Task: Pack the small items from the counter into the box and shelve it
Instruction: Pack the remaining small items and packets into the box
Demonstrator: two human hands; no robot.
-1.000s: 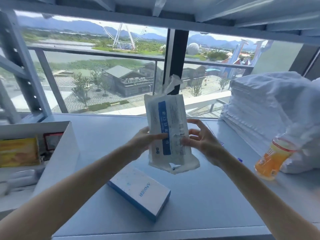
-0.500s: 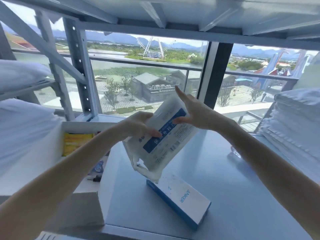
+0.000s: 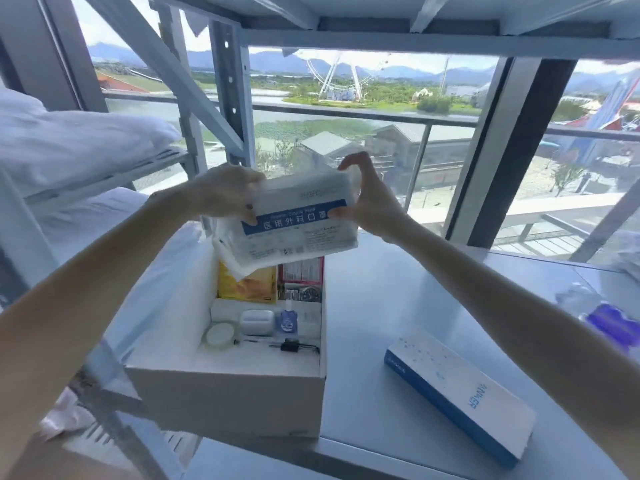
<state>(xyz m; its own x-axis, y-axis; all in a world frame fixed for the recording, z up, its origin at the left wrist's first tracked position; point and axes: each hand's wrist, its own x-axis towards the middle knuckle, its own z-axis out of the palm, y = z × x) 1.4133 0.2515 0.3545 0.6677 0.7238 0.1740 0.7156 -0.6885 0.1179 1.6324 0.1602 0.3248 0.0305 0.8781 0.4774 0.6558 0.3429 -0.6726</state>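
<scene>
Both hands hold a white pack of face masks (image 3: 294, 225) with a blue stripe, level above the far end of the open white box (image 3: 228, 393). My left hand (image 3: 225, 195) grips the pack's left end and my right hand (image 3: 367, 199) pinches its right end. Inside the box lie a yellow packet (image 3: 247, 285), a red-printed packet (image 3: 303, 271), a white earbud case (image 3: 257, 322), a round white tin (image 3: 221, 335), a small blue bottle (image 3: 286, 320) and a black clip (image 3: 290, 346). A white-and-blue Anker box (image 3: 457, 393) lies on the grey counter (image 3: 367, 306), right of the open box.
White pillows (image 3: 69, 140) fill the rack shelves on the left. A blue-and-clear item (image 3: 609, 323) lies at the counter's right edge. A metal shelf (image 3: 381, 15) hangs overhead, and a window with a railing stands behind the counter.
The view has swung left and down onto the open box. Both hands have turned the mask pack from tilted to level and carried it over the box's far end.
</scene>
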